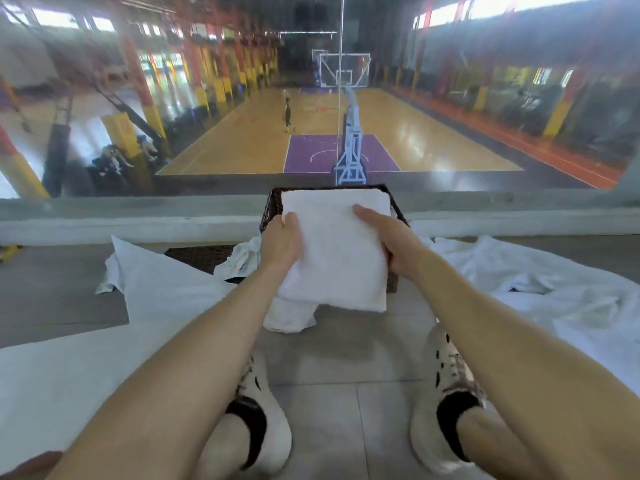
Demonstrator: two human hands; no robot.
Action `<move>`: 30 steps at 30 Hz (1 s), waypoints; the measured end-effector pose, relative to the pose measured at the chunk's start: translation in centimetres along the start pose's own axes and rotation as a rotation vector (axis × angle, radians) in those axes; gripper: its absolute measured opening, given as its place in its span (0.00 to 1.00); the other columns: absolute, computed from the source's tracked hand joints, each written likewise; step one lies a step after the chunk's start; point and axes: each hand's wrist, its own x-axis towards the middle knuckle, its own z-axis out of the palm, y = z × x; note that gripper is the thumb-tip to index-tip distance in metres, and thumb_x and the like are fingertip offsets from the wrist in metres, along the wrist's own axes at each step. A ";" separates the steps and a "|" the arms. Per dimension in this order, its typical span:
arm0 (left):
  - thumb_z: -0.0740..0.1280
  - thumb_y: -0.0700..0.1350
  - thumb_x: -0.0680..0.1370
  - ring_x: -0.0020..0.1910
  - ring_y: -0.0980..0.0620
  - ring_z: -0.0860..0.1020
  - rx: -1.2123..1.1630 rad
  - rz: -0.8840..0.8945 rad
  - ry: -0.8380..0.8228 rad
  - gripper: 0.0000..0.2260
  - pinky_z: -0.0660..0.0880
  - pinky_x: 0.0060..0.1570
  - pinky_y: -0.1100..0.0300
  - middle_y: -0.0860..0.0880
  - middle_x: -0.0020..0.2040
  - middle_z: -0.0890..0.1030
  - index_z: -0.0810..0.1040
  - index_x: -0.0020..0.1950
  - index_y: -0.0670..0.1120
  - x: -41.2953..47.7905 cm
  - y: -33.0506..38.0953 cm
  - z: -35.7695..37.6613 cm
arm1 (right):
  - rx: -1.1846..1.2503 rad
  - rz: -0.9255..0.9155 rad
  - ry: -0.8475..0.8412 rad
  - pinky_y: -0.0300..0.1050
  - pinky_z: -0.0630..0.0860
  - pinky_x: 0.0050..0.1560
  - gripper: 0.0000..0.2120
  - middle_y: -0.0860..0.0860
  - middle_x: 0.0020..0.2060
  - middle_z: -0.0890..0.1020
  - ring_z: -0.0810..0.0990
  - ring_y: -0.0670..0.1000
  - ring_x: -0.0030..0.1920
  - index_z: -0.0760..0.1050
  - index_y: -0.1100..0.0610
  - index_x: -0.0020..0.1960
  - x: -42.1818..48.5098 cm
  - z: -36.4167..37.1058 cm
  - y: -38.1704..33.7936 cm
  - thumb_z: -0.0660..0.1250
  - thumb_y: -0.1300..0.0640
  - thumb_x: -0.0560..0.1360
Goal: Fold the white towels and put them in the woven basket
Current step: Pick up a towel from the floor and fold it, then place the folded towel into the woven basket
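1. Short of the woven basket (273, 206), two white shoes (263, 427) stand on grey floor tiles (346, 358).
2. The left hand (280, 242) and right hand (391, 242) each clamp a side of the folded white towel (336, 251). It is held over the basket's mouth and hides its inside.
3. A smaller white cloth (289, 317) lies just before the basket.
4. Left of the basket is a dark woven panel (204, 256) partly covered by loose towels (166, 282). Crumpled sheets (519, 282) lie to its right.
5. Beyond the basket are glass and a basketball court (346, 133).
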 end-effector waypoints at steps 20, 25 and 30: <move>0.76 0.28 0.69 0.49 0.44 0.74 0.300 -0.304 -0.667 0.34 0.73 0.46 0.53 0.44 0.58 0.74 0.73 0.69 0.52 33.3 -7.6 9.1 | -0.261 0.401 0.008 0.58 0.85 0.57 0.41 0.53 0.52 0.89 0.89 0.59 0.51 0.81 0.58 0.62 39.9 1.2 7.6 0.87 0.46 0.52; 0.74 0.26 0.67 0.59 0.43 0.76 0.502 -0.422 -0.676 0.32 0.76 0.44 0.56 0.43 0.66 0.73 0.75 0.66 0.50 34.5 -14.0 13.1 | -0.369 0.615 -0.049 0.62 0.83 0.62 0.28 0.58 0.54 0.87 0.86 0.62 0.55 0.78 0.59 0.63 41.9 1.4 12.2 0.73 0.54 0.63; 0.77 0.29 0.67 0.63 0.43 0.76 0.590 -0.503 -0.651 0.36 0.79 0.53 0.55 0.45 0.67 0.74 0.73 0.70 0.54 37.2 -18.4 14.3 | -0.392 0.710 -0.098 0.58 0.84 0.51 0.19 0.58 0.57 0.86 0.86 0.61 0.57 0.78 0.61 0.67 45.1 1.7 15.8 0.73 0.67 0.77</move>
